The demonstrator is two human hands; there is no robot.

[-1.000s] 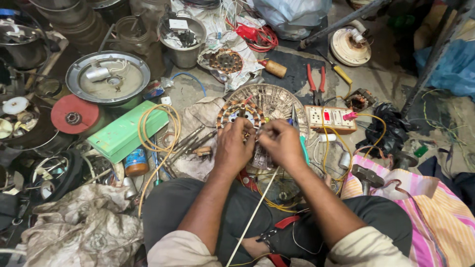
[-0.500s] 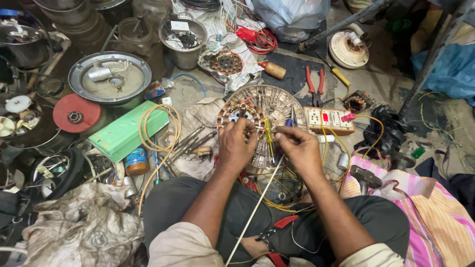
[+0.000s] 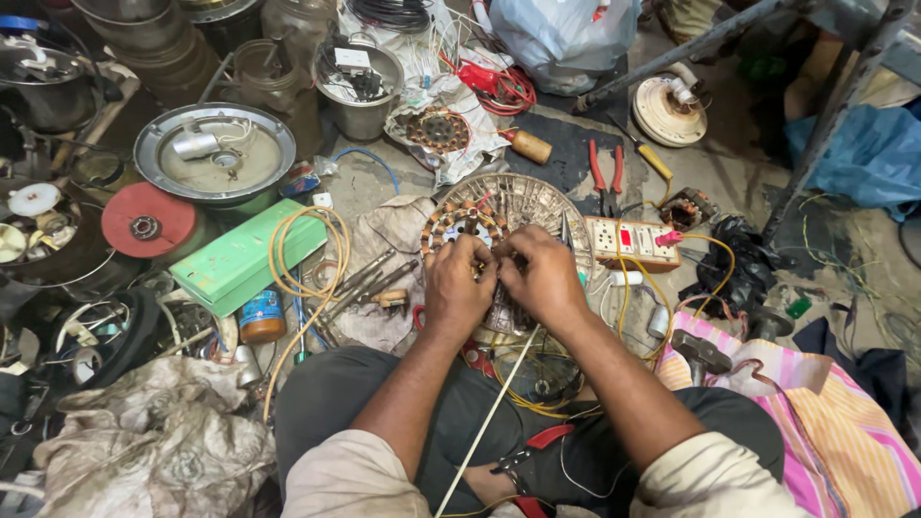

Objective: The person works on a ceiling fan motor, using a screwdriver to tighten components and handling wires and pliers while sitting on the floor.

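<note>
Head view: round motor winding point(image 3: 459, 223) with copper coils sits on a perforated metal disc point(image 3: 537, 201) on the floor, just in front of the person's crossed legs. Left hand point(image 3: 458, 293) and right hand point(image 3: 539, 278) are both on its near edge, knuckles close together, fingers curled tight, pinching at the coils or wires; exact thing pinched is hidden by the fingers. A thin white rod point(image 3: 489, 422) runs from under the hands down across the lap. Right of the disc: white power strip point(image 3: 631, 242), yellow wire point(image 3: 633, 288), red-handled pliers point(image 3: 604, 168). Left: loop of yellow cable point(image 3: 288, 249) over a green box point(image 3: 245, 259), red disc point(image 3: 149, 219), round metal pan point(image 3: 213, 153). Striped pink cloth point(image 3: 815, 412) lower right.
</note>
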